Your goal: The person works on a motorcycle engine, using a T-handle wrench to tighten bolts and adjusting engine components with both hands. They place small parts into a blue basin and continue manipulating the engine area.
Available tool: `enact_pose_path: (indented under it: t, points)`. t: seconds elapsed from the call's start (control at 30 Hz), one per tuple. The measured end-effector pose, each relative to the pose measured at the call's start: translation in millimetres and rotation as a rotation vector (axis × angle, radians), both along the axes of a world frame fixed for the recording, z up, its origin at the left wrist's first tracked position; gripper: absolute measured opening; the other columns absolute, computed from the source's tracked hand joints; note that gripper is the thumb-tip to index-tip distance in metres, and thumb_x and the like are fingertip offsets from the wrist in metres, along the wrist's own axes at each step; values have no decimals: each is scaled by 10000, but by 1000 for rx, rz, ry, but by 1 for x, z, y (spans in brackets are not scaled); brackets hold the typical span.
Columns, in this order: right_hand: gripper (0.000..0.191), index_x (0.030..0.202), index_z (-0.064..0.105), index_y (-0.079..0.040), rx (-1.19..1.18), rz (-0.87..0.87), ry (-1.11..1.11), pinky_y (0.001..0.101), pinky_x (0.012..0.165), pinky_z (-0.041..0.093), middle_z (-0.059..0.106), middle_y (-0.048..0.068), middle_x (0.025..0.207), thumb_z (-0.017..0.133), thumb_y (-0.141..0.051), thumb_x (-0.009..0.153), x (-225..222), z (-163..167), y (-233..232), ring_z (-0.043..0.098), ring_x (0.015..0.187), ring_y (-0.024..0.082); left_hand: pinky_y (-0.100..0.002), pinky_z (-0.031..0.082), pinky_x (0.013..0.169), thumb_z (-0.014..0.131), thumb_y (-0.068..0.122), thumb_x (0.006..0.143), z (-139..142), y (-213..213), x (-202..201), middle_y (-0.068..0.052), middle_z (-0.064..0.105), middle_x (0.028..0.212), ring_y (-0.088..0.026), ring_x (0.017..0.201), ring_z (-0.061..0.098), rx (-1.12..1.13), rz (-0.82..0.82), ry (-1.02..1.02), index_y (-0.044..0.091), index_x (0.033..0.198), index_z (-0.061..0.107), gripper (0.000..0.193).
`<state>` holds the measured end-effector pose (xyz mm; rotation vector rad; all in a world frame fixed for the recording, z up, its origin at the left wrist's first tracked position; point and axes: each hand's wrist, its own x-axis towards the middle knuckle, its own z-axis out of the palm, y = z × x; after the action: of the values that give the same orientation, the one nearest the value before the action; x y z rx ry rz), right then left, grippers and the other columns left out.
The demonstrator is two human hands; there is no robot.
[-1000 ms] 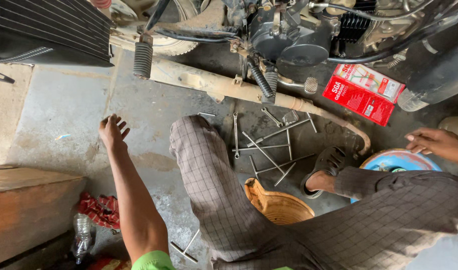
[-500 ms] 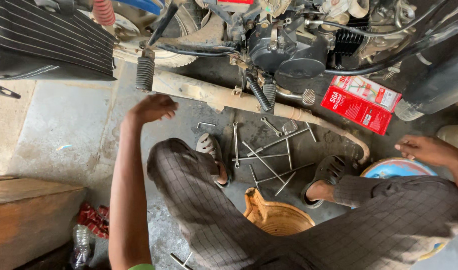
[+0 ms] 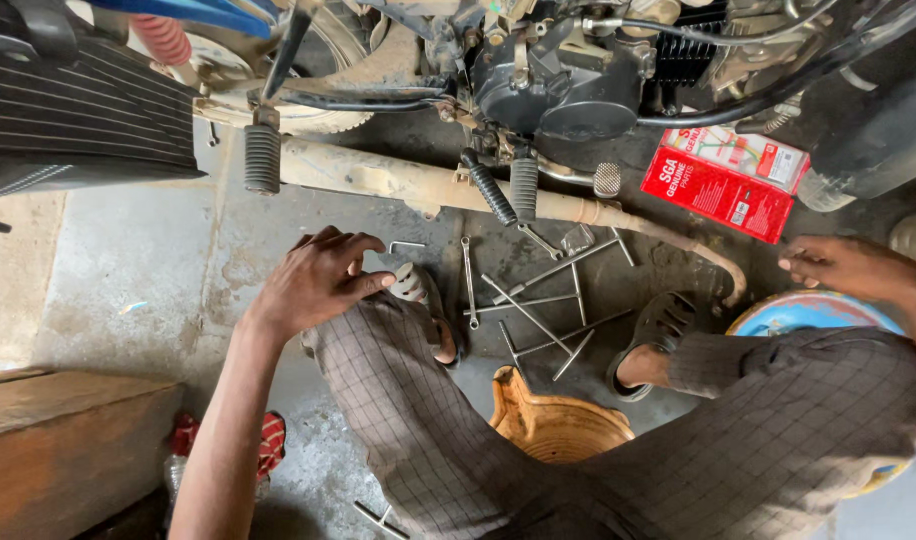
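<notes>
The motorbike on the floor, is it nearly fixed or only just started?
It looks mid-way. Done: tools are laid out on the floor beneath the engine, and a red parts box is waiting. In hand: nothing; the left hand hovers over the knee with empty fingers, and the right hand rests by a blue tub. Left: I can't see any part removed, so probably most of it.

A motorcycle repair workshop. A motorcycle engine (image 3: 563, 80) and exhaust pipe (image 3: 418, 185) stand over a stained concrete floor (image 3: 128, 270). Wrenches (image 3: 538, 300) lie scattered there.

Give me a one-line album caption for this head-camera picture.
Crouched beside a motorcycle engine, left hand above loose wrenches, right hand near a red box.
</notes>
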<state>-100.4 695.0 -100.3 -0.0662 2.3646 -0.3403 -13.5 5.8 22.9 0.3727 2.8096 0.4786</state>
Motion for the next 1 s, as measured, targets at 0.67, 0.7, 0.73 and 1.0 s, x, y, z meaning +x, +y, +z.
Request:
enact_pose_path:
  t: [0.67, 0.7, 0.73, 1.0]
  points:
    - [468, 1242, 711, -161, 37, 17, 115, 424, 930, 550, 779, 113, 1135, 577, -508, 957, 18, 20, 1, 733, 1053, 303, -442, 408, 1134, 492, 608, 951, -1, 19, 7, -76, 757, 823, -273, 989, 694, -35, 1, 135, 172, 1274, 702, 581]
    - [459, 1237, 707, -166, 27, 45, 139, 425, 923, 552, 770, 111, 1135, 576, -507, 960, 19, 21, 0, 730, 1038, 310, -457, 395, 1144, 482, 602, 956, -2, 19, 6, -79, 761, 828, -270, 978, 699, -68, -5, 112, 175, 1278, 700, 578]
    - [446, 1227, 703, -168, 23, 20, 124, 422, 914, 560, 786, 103, 1089, 573, -499, 959, 20, 23, 0, 745, 1009, 297, -473, 381, 1154, 471, 596, 960, -3, 20, 4, -82, 764, 833, -266, 967, 704, -101, -15, 92, 178, 1281, 699, 574]
    - [387, 1152, 720, -149, -23, -10, 94, 419, 878, 563, 803, 92, 980, 574, -459, 973, 25, 32, -8, 760, 945, 267, -486, 386, 1133, 423, 603, 972, -6, 22, -8, -88, 766, 820, -248, 965, 706, -197, 21, -176, 234, 1294, 698, 561]
